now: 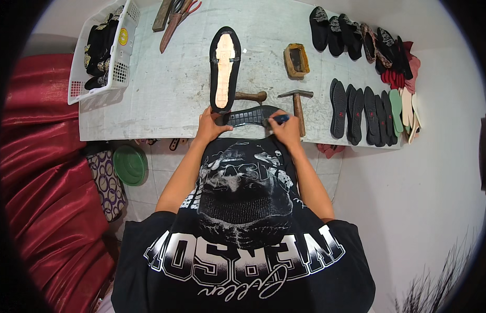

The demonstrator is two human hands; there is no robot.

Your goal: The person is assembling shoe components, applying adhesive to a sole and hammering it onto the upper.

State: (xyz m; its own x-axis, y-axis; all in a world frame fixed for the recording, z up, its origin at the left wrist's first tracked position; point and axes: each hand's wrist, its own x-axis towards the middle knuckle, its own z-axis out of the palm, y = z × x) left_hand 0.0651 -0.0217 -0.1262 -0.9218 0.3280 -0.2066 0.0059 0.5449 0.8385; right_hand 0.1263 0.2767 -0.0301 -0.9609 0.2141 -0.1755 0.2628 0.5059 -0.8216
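A black rubber sole lies crosswise at the near edge of the table, tread side up, gripped at both ends. The left hand clamps its left end, fingers curled over the top edge. The right hand rests on its right end, fingers pinched around a small blue-tipped tool that touches the sole. Just beyond, touching the sole's far edge, a shoe upper on a last lies bottom up, pale wood showing inside a black rim. Beside it to the right lie a wooden handle and a hammer. Farther right stand rows of black soles and finished slippers. A small wooden box sits behind the hammer, and a white basket of slippers occupies the table's far left.
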